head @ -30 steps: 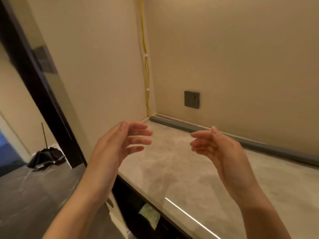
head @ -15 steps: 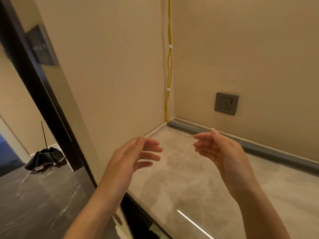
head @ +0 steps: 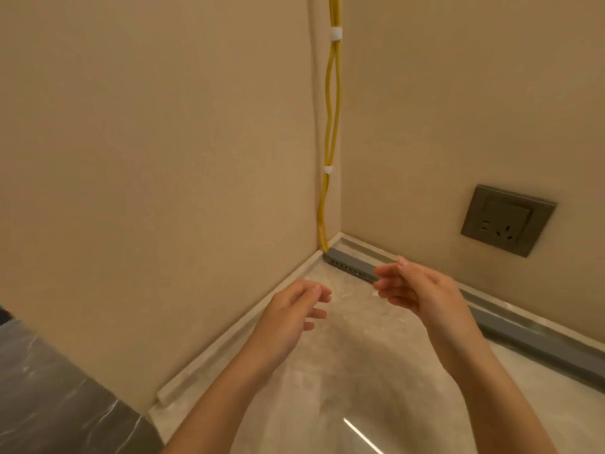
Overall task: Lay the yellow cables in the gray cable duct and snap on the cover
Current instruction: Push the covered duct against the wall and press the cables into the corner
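Hovering spread and empty, both hands (head: 353, 299) partly hide the gray duct (head: 523, 335) below a wall socket (head: 507, 221).

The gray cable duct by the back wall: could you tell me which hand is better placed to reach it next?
Probably the right hand: its fingers hover open just before the gray cable duct, while the left hand sits nearer the side wall.

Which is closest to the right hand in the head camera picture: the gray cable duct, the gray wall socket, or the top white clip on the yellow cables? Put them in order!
From the right hand:
1. Gray cable duct, just behind the fingers.
2. Gray wall socket, up to the right.
3. Top white clip, high in the corner on the yellow cables.
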Demonstrator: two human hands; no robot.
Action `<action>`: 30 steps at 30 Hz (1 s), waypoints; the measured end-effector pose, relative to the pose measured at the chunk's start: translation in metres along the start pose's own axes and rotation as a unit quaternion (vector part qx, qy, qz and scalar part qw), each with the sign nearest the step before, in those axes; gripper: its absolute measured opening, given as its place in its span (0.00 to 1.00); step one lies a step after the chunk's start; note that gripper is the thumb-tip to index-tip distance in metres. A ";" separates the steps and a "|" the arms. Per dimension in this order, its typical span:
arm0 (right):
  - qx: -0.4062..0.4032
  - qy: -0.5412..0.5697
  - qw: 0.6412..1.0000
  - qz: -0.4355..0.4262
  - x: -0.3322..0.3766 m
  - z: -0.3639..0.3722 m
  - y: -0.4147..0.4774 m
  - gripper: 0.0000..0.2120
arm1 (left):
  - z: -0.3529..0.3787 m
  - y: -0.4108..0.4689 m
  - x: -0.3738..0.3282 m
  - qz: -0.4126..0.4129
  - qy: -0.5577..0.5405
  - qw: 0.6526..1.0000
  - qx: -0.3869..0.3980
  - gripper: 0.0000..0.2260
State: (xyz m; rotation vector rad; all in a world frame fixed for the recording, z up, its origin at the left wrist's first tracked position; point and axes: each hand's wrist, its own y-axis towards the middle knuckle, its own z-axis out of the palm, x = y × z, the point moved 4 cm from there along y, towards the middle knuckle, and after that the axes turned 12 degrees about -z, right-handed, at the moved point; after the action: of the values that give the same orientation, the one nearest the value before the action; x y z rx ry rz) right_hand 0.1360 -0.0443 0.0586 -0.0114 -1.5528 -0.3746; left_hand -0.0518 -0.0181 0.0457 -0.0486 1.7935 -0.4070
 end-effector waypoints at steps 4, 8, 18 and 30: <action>-0.022 -0.109 0.994 -0.009 -0.037 -0.012 0.022 0.11 | 0.011 0.073 0.017 -0.066 -0.034 0.996 -0.040 0.12; -0.021 -0.242 0.969 -0.035 -0.071 -0.019 0.039 0.05 | 0.029 0.132 0.022 -0.086 -0.058 0.991 -0.084 0.16; 0.000 -0.609 0.786 -0.102 -0.128 0.004 0.093 0.19 | 0.048 0.213 0.027 -0.020 0.020 0.997 -0.070 0.17; -0.090 -0.638 0.727 -0.237 -0.135 -0.016 0.114 0.15 | 0.055 0.242 0.012 -0.031 -0.014 0.999 -0.006 0.18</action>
State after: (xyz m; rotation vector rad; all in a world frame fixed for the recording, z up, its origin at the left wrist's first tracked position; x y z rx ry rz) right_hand 0.1828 0.0895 -0.0471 -0.0269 -2.9043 -1.0743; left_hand 0.0407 0.1925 -0.0493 -0.1193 1.7699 -0.4376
